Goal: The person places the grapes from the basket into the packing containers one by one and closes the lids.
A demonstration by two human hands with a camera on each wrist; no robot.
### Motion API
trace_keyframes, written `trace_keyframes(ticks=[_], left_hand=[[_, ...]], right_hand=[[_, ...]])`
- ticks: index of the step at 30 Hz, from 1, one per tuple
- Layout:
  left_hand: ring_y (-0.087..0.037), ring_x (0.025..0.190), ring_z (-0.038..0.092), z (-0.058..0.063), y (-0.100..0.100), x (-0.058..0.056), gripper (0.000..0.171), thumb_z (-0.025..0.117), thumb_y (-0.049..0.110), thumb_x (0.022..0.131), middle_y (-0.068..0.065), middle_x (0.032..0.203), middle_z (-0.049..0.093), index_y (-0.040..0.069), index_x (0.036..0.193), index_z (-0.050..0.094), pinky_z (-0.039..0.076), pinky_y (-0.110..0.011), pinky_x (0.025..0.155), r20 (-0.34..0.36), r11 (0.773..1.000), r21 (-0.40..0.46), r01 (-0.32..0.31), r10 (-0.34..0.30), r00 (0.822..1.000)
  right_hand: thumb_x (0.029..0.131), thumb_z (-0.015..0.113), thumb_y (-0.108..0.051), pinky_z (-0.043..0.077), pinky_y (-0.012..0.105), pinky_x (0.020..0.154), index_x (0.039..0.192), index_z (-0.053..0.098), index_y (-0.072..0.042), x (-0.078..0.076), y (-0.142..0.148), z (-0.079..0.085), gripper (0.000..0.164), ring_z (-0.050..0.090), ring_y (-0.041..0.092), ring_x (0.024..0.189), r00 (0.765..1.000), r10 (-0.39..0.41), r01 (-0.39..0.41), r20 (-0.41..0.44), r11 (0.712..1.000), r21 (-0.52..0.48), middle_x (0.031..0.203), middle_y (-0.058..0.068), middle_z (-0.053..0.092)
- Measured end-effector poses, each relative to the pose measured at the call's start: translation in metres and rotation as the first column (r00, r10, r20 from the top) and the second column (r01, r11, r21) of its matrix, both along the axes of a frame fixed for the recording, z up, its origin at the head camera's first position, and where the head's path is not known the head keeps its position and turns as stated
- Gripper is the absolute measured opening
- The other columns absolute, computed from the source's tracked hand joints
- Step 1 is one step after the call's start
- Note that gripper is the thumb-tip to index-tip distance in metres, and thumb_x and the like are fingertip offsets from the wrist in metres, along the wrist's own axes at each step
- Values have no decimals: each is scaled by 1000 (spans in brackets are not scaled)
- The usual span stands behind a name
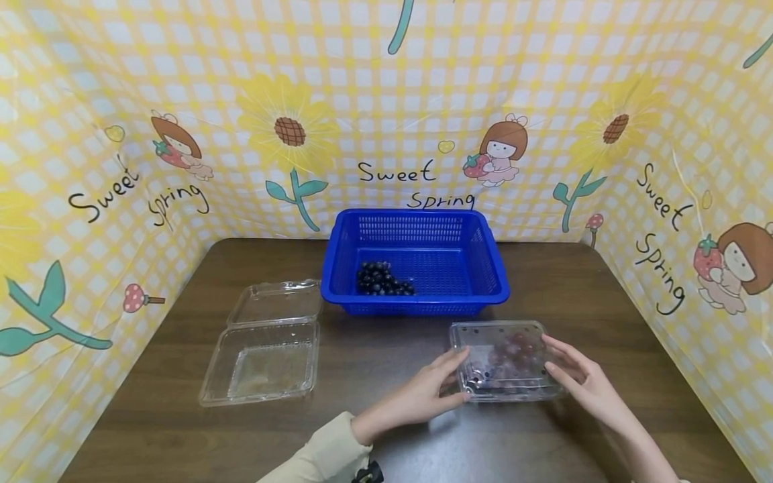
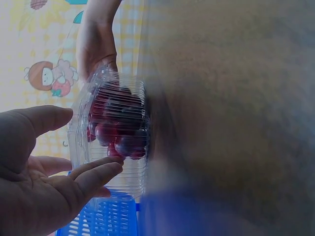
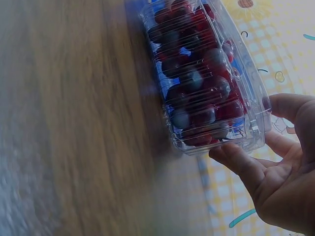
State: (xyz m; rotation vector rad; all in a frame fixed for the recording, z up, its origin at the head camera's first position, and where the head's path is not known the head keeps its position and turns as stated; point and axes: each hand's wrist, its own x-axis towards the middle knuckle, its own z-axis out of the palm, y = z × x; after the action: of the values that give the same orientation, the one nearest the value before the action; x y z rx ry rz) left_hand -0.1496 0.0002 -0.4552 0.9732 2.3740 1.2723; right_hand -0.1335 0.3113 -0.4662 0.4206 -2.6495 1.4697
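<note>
A closed clear plastic clamshell box (image 1: 483, 335) with small holes in its lid stands between both hands at the right front of the table. Red grapes (image 3: 202, 88) fill part of it and show through the ribbed walls. My left hand (image 1: 425, 392) holds its left end, thumb toward the near corner and fingers along the side. At the opposite end my right hand (image 1: 586, 379) grips the box, with fingers at the far corner and thumb lower down. In the right wrist view, the right fingertips (image 3: 229, 150) press against the box's wall.
Behind the box, a blue plastic basket (image 1: 417, 308) holds a cluster of dark round fruits (image 1: 380, 278) in its left part. Another clear clamshell box (image 1: 260, 362) lies open at the left of the brown table (image 1: 386, 355). A yellow checked cloth (image 1: 386, 94) walls the back and sides.
</note>
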Motion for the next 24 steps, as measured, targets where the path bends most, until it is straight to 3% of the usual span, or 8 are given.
trace_keyframes(ticks=[6,15,24], left_hand=[[-20,111,59,1,6,-1,74,60,32,89,-22,150,19,8,147,21,42,-25,96,-20,999,-39,12,-13,1000],[-22,110,60,-2,17,-2,73,60,30,90,-26,149,19,7,147,21,45,-20,91,-40,999,-26,44,-45,998],[-21,113,58,-5,28,-2,75,61,26,89,-27,149,16,8,148,18,43,-18,92,5,998,-9,68,-68,998]], right_hand=[[93,54,-8,46,12,80,138,41,-4,2,5,2,47,47,-11,110,1000,-12,13,-16,1000,11,132,27,47],[94,54,-10,45,10,80,138,42,-4,3,15,1,46,47,-12,108,999,-50,51,-7,998,42,131,29,46],[94,53,-12,45,13,78,137,42,-4,8,23,5,45,48,-13,103,997,-82,81,13,994,76,131,29,47]])
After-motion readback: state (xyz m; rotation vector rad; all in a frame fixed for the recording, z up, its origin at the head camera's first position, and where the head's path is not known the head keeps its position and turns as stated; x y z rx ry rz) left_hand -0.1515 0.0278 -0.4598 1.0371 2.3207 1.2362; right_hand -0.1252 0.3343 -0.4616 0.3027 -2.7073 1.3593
